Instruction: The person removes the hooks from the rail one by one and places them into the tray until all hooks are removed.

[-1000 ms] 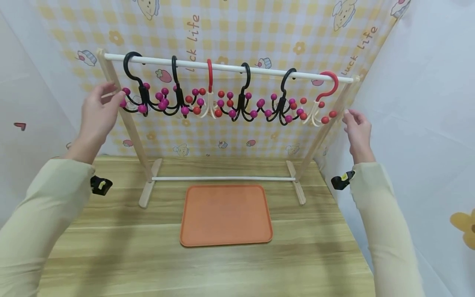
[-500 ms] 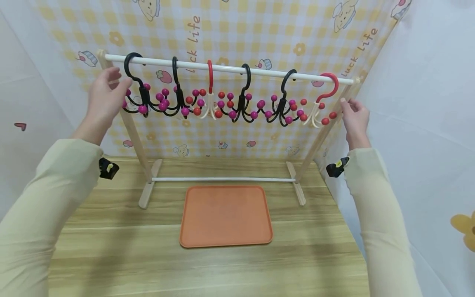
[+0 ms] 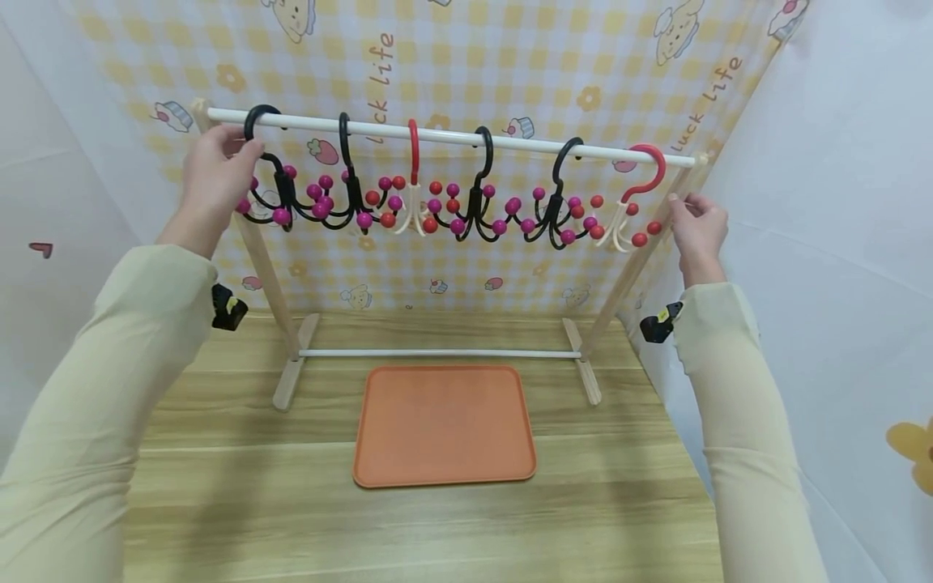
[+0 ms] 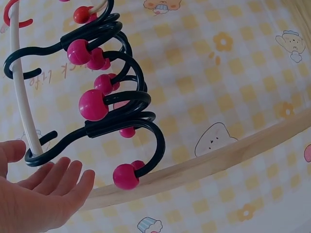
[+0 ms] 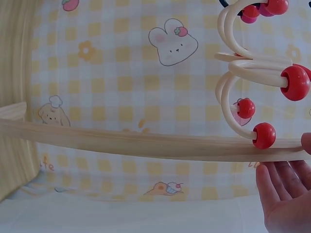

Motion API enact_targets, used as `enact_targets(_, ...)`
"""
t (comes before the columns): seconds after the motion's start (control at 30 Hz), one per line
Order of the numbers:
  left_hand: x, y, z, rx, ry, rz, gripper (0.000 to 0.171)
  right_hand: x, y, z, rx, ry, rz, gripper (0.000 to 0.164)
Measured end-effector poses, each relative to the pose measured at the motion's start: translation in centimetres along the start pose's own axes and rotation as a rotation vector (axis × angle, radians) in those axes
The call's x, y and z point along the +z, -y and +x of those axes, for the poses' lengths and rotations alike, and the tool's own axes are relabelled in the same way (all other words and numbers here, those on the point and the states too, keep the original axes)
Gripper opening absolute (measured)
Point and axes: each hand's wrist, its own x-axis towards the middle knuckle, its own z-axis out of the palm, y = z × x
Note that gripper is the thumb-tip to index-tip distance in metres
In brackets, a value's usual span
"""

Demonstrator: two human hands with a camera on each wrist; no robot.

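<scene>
Several claw-shaped hangers hang by their hooks from a white rail. The leftmost is a black hanger with magenta ball tips. My left hand is at its hook, thumb and fingers to either side; in the left wrist view the left hand's fingers are fairly straight, and I cannot tell whether they touch the hook. At the far right hangs a white hanger with red hook and ball tips. Beside it my right hand is at the right wooden post, thumb in front, fingers extended below; firm contact is unclear.
The wooden rack stands on feet joined by a lower white rod. An orange tray lies on the wood-grain table in front. Behind hangs a yellow checked cloth.
My left hand has moved up and right from beside the rack to the leftmost hanger's hook. My right hand has risen slightly and come in against the right post. The hangers stay put.
</scene>
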Motion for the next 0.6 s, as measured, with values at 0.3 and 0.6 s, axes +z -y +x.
enact_targets(0.3, 0.5, -0.5, 1.1, -0.001, -0.079, -0.057, 0.042, 0.0, 0.1, 0.0, 0.019, 0.007, 0.028, 0.047)
enact_targets(0.6, 0.4, -0.9, 1.3, -0.020, -0.090, -0.223, 0.036, -0.1, 0.1, 0.0, 0.026, 0.022, 0.037, 0.046)
